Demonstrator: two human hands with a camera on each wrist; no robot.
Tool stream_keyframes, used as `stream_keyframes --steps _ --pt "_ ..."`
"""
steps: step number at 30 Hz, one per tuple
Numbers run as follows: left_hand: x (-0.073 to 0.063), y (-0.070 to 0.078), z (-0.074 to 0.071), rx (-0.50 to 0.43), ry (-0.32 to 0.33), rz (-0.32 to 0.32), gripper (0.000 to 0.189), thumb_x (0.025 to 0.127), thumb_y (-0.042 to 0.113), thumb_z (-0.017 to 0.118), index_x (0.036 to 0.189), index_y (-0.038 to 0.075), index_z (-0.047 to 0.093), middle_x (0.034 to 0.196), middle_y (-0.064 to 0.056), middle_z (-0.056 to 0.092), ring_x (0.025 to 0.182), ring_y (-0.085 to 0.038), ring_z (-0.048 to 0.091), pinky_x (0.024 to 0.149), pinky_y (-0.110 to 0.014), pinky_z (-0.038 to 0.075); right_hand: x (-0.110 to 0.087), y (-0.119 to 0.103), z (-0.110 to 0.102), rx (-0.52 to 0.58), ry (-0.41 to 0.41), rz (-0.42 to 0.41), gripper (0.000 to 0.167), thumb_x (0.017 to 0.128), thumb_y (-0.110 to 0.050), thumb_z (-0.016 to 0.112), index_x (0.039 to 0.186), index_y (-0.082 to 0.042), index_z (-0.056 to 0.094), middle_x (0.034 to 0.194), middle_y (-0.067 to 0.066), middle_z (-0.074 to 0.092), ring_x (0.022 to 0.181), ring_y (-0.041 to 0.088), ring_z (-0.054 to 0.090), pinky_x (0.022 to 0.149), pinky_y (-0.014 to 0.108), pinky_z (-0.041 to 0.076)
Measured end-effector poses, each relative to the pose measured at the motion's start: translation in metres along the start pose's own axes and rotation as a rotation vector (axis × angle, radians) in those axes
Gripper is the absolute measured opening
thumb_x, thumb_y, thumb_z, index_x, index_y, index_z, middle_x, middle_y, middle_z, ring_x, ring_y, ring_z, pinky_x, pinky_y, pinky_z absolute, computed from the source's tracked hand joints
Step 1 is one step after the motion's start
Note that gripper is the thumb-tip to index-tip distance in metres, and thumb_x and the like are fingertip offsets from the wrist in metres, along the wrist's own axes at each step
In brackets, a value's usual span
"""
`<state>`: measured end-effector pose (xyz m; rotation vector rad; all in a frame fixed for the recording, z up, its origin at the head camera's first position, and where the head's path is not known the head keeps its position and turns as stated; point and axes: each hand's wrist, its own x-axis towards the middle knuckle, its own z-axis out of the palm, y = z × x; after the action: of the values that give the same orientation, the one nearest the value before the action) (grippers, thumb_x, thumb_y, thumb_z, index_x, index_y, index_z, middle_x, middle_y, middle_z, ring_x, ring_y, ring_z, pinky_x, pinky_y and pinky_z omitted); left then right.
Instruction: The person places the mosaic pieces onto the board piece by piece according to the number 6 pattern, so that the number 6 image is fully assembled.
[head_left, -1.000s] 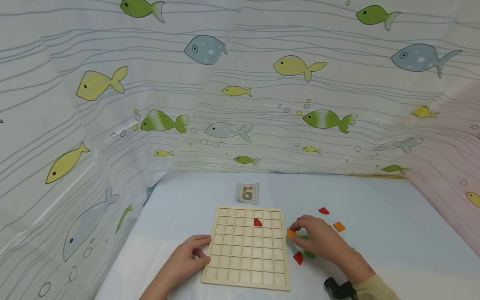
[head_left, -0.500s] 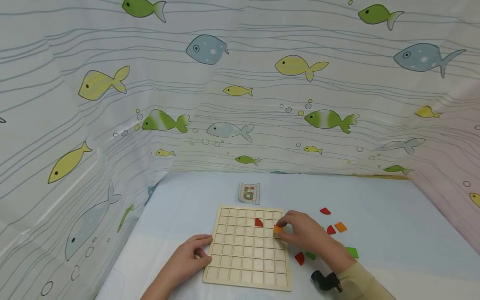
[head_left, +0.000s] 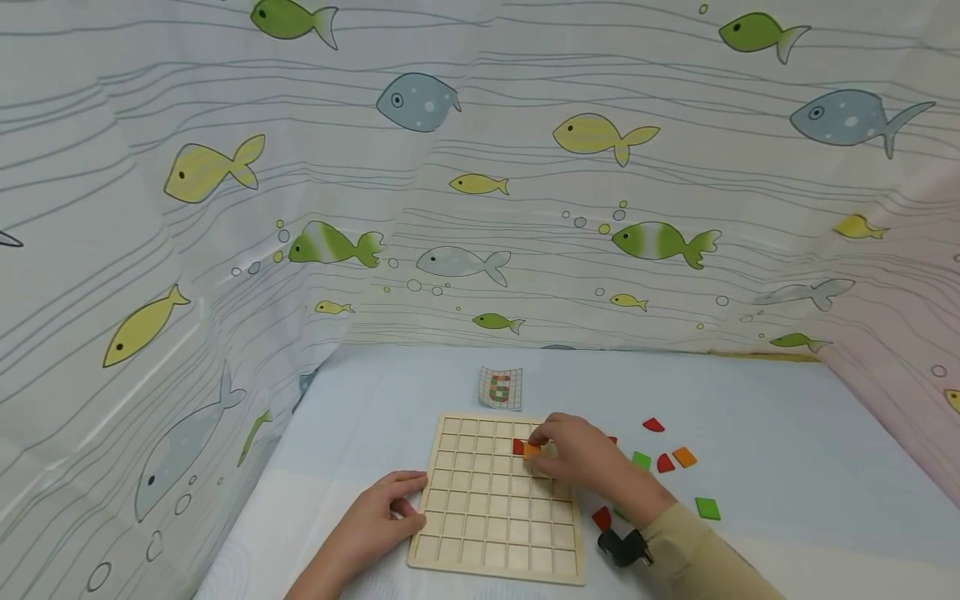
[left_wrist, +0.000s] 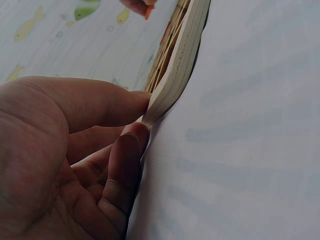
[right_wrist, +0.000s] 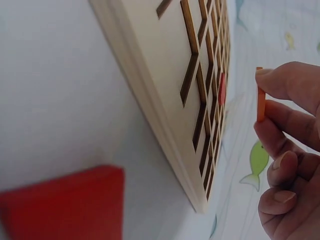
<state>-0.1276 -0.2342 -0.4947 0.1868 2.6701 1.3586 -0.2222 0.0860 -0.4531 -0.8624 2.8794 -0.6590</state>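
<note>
At the far left, a fish-printed curtain (head_left: 225,117) is hung beside the table. Next, a left hand (head_left: 375,517) is rested with thumb and index finger against the left edge of a pale wooden grid board (head_left: 480,529) – the edge is touched by the fingertips, not wrapped. Beyond the board, a small card (head_left: 500,388) printed with a coloured 6 is laid. In a cell near the board's far edge, a red quarter-round piece (head_left: 518,447) is seated. Just to its right, an orange square (head_left: 532,451) is pinched between thumb and index finger of the right hand (head_left: 577,450), and is held above the board, clear of it in the right wrist view. Below that arm's tan sleeve (head_left: 697,550), a black device (head_left: 622,547) is seen. To the right, red, green and orange pieces are scattered – among them a green tile (head_left: 707,508) and an orange tile (head_left: 684,457).
</note>
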Motion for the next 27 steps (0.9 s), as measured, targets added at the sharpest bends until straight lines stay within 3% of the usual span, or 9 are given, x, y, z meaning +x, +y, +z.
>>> stream_keyframes --steps 4,18,27 --pt "0.001 0.001 0.000 0.000 -0.005 -0.003 0.057 0.083 0.019 0.078 0.134 0.000 0.061 0.138 -0.004 0.054 0.081 -0.008 0.058 0.065 -0.025 0.047 0.008 -0.005 0.002 0.001 -0.009 0.020 0.022 0.084 -0.031 0.078 0.101 -0.017 0.075 0.097 -0.009 0.062 0.087 0.012 0.058 0.078 0.032 0.051" --pt "0.001 0.003 -0.001 -0.006 -0.013 -0.015 0.058 0.082 0.018 0.079 0.134 0.000 0.061 0.138 -0.006 0.054 0.081 -0.010 0.058 0.065 -0.026 0.047 0.029 -0.013 0.005 -0.034 -0.006 -0.090 0.013 0.087 -0.026 0.075 0.095 -0.017 0.076 0.090 -0.009 0.061 0.079 0.008 0.053 0.072 0.028 0.049" --pt "0.000 0.002 -0.001 -0.019 -0.021 -0.013 0.058 0.083 0.018 0.078 0.134 0.000 0.060 0.139 -0.006 0.053 0.082 -0.010 0.058 0.066 -0.026 0.047 0.040 -0.015 0.012 -0.051 -0.037 -0.105 0.013 0.089 -0.030 0.073 0.093 -0.018 0.076 0.084 -0.011 0.058 0.075 0.008 0.050 0.068 0.026 0.045"
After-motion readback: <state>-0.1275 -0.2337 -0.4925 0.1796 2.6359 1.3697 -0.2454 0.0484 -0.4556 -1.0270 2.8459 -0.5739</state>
